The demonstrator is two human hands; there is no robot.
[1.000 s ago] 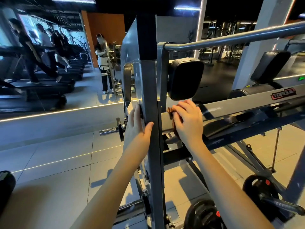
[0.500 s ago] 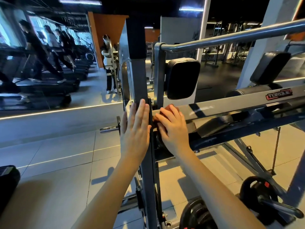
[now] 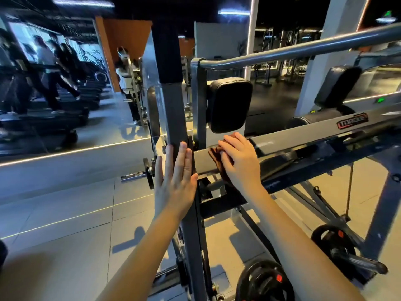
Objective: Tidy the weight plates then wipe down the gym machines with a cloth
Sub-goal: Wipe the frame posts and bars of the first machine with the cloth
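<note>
Pressing down with fingers slightly apart and nearly straight, your right hand (image 3: 240, 164) covers most of the cloth (image 3: 214, 158). Only a crumpled brown edge shows, lying on the grey beam (image 3: 303, 137) just beside the upright post (image 3: 173, 118); its fold is not readable. Left hand (image 3: 175, 185): fingers straight, together, flat against that post. Black weight plate (image 3: 263, 281) low right, cut off by the lower edge of view.
</note>
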